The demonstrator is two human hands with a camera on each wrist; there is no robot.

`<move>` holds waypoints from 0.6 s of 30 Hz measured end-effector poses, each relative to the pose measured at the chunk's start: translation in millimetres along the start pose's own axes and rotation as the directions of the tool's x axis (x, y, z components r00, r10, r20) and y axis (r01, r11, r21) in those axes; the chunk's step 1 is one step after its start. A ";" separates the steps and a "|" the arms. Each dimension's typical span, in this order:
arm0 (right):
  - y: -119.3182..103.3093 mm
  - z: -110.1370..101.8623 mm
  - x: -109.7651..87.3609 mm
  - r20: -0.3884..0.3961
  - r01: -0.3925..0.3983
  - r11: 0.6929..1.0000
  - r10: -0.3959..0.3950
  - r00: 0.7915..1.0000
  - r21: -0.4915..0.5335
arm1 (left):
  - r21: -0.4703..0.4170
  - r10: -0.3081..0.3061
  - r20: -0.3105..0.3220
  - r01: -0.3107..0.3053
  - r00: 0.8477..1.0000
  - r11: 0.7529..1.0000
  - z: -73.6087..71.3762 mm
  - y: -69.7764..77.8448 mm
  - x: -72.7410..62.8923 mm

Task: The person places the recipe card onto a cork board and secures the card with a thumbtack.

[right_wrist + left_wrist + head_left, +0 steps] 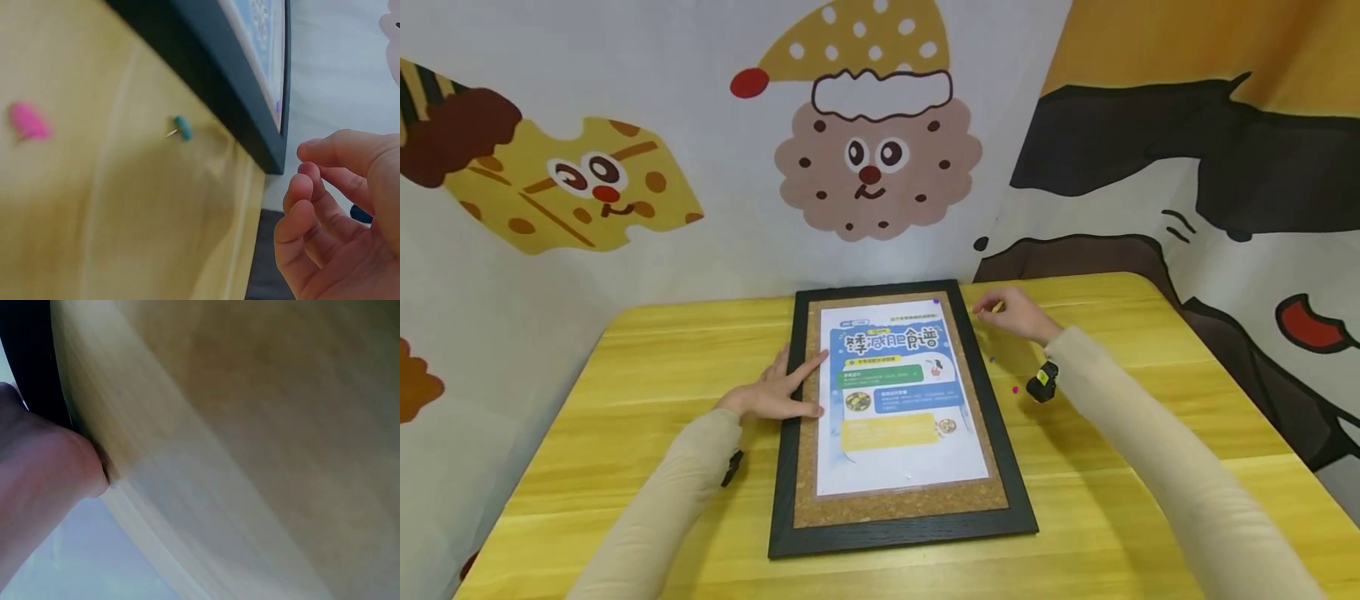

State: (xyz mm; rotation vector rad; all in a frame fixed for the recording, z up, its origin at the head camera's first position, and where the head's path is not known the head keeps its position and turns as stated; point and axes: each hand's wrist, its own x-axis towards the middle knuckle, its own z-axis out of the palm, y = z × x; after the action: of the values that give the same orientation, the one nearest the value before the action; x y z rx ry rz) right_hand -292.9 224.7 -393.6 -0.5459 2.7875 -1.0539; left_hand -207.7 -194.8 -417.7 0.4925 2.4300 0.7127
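From where I stand, the cork board's black frame (902,543) lies on the wooden table (625,375), and the printed poster (898,462) sits on the cork inside it, a purple pin (936,301) at its top right corner. The person's left hand (771,398) rests across the frame's left side — fingers spread, gripping nothing, thumb and a fingertip at the poster's edge. The right hand (1011,312) is just beyond the frame's upper right, its fingers bent and thumb close to them — I can't tell whether anything is between the tips. Right of the frame lie a blue-green pin (183,127) and, farther out, a pink one.
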 end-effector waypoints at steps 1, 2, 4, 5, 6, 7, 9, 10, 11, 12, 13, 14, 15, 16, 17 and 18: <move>2.6 -0.9 -2.9 0.006 0.002 1.000 -0.002 1.000 0.005 | -0.001 0.001 0.002 -0.001 1.000 1.000 -0.1 -0.8 -0.2; 4.9 -1.8 -5.9 0.009 0.007 1.000 -0.007 1.000 0.008 | -0.004 0.005 0.003 -0.005 1.000 1.000 -0.3 -1.2 0.0; 9.5 -2.8 -10.6 0.013 0.010 1.000 -0.011 1.000 0.010 | -0.005 0.011 0.005 -0.011 1.000 1.000 -0.2 -2.1 0.0; 11.1 -3.5 -13.1 0.017 0.014 1.000 -0.014 1.000 0.011 | -0.007 0.013 0.005 -0.013 1.000 1.000 0.0 -2.5 0.1; 12.5 -4.2 -15.6 0.023 0.018 1.000 -0.019 1.000 0.016 | -0.008 0.014 0.005 -0.014 1.000 1.000 0.1 -2.6 -0.1; 13.8 -5.0 -18.1 0.025 0.023 1.000 -0.024 0.999 0.016 | -0.006 0.018 0.005 -0.018 1.000 1.000 0.2 -2.7 0.0; 15.6 -6.5 -22.9 0.029 0.024 1.000 -0.025 0.999 0.020 | -0.007 0.024 0.002 -0.024 1.000 1.000 0.3 -2.8 0.3; 16.1 -6.4 -25.2 0.031 0.028 0.999 -0.029 0.999 0.023 | -0.005 0.025 0.001 -0.025 1.000 1.000 -0.1 -3.0 -0.3; 16.7 -6.3 -27.3 0.031 0.032 0.999 -0.033 0.999 0.024 | -0.002 0.028 0.000 -0.028 1.000 1.000 -0.5 -3.3 -0.6; 17.4 -6.1 -29.4 0.031 0.039 0.999 -0.040 0.999 0.024 | -0.001 0.030 0.000 -0.030 1.000 1.000 -0.8 -3.4 -1.1; 18.2 -5.9 -31.3 0.030 0.042 0.999 -0.042 0.999 0.023 | -0.003 0.033 0.000 -0.033 0.999 0.999 -1.1 -3.3 -1.2; 19.0 -5.8 -33.4 0.031 0.044 0.999 -0.045 0.998 0.025 | -0.004 0.035 -0.001 -0.036 0.999 0.999 -1.3 -3.3 -1.2; 20.0 -5.6 -35.4 0.032 0.048 0.999 -0.049 0.998 0.025 | -0.003 0.038 0.000 -0.038 0.999 0.999 -1.3 -3.2 -1.3; 21.3 -5.4 -37.4 0.033 0.049 0.999 -0.050 0.998 0.021 | -0.001 0.040 0.000 -0.040 0.999 0.999 -1.2 -3.1 -1.4; 22.5 -5.2 -39.4 0.034 0.048 0.999 -0.049 0.998 0.018 | -0.001 0.042 0.000 -0.042 0.999 0.999 -1.0 -3.2 -1.4; 23.7 -4.9 -41.3 0.037 0.046 0.999 -0.046 0.998 0.015 | 0.000 0.045 0.001 -0.045 0.999 0.999 -0.8 -3.2 -1.4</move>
State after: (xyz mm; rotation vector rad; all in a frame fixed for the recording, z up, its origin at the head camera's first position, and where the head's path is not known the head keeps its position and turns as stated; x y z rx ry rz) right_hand -262.6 259.5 -406.5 -0.6243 2.7457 -1.0597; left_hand -207.6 -198.3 -418.4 0.5494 2.4250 0.7317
